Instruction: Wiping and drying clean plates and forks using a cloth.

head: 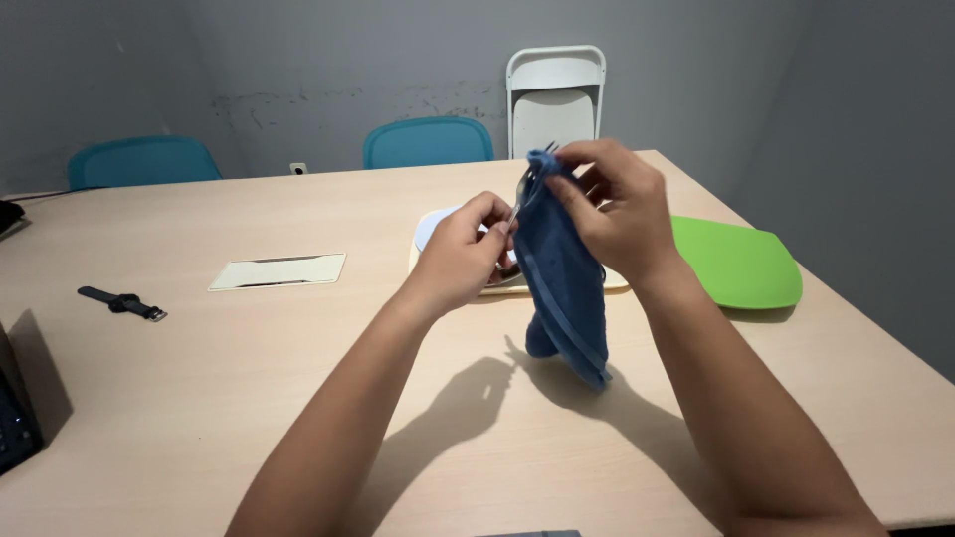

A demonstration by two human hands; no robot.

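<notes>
My right hand (617,209) is raised above the table and pinches a blue cloth (562,288) around the top of a thin metal utensil (521,199). Small dark tips of the utensil poke out above the cloth. The cloth hangs down, and its lower end nearly reaches the tabletop. My left hand (463,254) grips the lower part of the utensil just left of the cloth. Behind both hands lies a cream tray (617,280) with a pale round plate (433,229) on it, mostly hidden.
A green board (741,264) lies to the right of the tray. A black wristwatch (122,303) and a cream cover panel (279,270) lie on the wooden table (249,398) at left. A dark device (15,423) sits at the left edge. Two teal chairs (428,141) and a white folding chair (555,94) stand behind.
</notes>
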